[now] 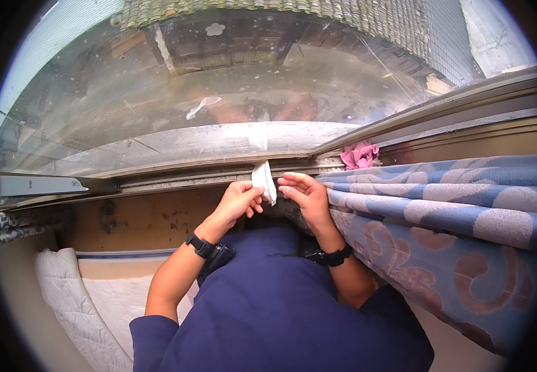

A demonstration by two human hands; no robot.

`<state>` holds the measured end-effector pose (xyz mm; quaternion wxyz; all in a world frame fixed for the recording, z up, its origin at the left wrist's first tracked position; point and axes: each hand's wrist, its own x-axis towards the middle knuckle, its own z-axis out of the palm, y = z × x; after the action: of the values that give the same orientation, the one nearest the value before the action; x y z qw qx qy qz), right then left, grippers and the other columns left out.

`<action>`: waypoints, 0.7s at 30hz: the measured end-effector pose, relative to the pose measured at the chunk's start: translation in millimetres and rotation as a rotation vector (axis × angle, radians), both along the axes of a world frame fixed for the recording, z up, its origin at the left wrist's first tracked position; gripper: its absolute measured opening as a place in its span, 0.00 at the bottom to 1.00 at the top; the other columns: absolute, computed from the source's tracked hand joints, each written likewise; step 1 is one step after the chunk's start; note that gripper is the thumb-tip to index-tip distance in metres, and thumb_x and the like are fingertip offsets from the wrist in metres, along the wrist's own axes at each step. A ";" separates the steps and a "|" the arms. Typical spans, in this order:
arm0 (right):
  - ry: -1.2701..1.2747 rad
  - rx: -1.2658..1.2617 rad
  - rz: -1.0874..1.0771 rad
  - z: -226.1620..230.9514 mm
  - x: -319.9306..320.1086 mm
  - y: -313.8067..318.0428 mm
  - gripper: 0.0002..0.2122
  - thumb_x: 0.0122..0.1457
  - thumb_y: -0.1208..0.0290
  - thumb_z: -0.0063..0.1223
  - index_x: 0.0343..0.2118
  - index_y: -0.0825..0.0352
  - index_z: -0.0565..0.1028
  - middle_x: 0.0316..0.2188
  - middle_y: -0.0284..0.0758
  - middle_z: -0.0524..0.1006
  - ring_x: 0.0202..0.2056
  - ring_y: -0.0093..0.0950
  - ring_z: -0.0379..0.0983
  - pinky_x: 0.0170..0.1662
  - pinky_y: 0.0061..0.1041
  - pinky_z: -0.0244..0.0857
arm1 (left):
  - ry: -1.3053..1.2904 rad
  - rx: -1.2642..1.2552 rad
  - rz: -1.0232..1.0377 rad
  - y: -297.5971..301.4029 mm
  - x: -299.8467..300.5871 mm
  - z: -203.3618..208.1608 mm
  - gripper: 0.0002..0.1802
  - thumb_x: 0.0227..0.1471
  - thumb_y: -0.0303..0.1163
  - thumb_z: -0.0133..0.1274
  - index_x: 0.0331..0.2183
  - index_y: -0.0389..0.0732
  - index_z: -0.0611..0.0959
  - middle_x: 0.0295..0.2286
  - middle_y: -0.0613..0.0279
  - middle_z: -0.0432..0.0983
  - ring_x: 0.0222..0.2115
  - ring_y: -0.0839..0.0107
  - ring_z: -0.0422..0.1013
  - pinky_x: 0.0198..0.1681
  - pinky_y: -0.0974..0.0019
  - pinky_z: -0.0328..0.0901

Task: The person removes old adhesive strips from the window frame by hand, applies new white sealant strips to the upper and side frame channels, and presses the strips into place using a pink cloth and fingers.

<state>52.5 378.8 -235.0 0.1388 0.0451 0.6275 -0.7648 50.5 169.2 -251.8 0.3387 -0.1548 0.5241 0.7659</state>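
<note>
A folded white tissue (264,182) stands upright in front of the window sill, just ahead of my chest. The fingers and thumb of my left hand (238,202) are closed on its lower left side. My right hand (306,197) is at the tissue's right edge, fingers bent and thumb apart from them; a narrow gap seems to separate it from the tissue. Behind the tissue runs the sliding window's dirty track (200,178). Each wrist wears a black strap with a small dark device.
Dusty window glass (156,99) spans the far side, with a tiled roof outside. A crumpled pink cloth (359,155) lies on the sill to the right. Blue patterned curtains (442,198) hang at the right. At the lower left lies a white quilted mattress (88,310).
</note>
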 end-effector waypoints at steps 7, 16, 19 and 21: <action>0.017 0.081 -0.234 1.1 -8.9 32.1 0.08 0.58 0.80 0.57 0.41 0.69 0.75 0.30 0.30 0.77 0.30 0.19 0.73 0.35 0.18 0.68 | 0.065 -0.081 0.077 1.1 2.9 -7.1 0.20 0.60 0.48 0.53 0.26 0.42 0.78 0.17 0.67 0.73 0.15 0.80 0.70 0.15 0.78 0.61; 0.591 1.709 -0.438 -7.2 -77.2 127.2 0.34 0.50 0.62 0.63 0.60 0.63 0.64 0.59 0.51 0.63 0.54 0.51 0.64 0.57 0.46 0.59 | 0.080 -0.072 0.067 8.0 -11.0 -9.0 0.21 0.60 0.48 0.52 0.24 0.42 0.78 0.17 0.68 0.73 0.14 0.80 0.69 0.14 0.77 0.59; 0.303 1.782 -0.346 -12.4 -99.1 150.5 0.36 0.49 0.62 0.63 0.63 0.57 0.61 0.46 0.48 0.72 0.44 0.50 0.72 0.48 0.46 0.66 | 0.181 -0.193 -0.033 -3.9 -5.6 -4.4 0.21 0.58 0.49 0.53 0.27 0.39 0.79 0.18 0.68 0.73 0.15 0.81 0.69 0.15 0.78 0.60; 0.467 1.612 -0.396 -17.8 -101.8 176.6 0.25 0.52 0.65 0.60 0.55 0.60 0.70 0.38 0.49 0.75 0.39 0.51 0.73 0.44 0.46 0.67 | 0.183 -0.204 -0.058 -8.7 -1.2 3.7 0.22 0.56 0.49 0.55 0.31 0.37 0.80 0.20 0.68 0.73 0.16 0.81 0.69 0.15 0.77 0.61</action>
<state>-49.4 555.4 -252.8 -0.2040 0.0802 0.9719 -0.0858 49.2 160.5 -248.1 0.2940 -0.1027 0.6323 0.7094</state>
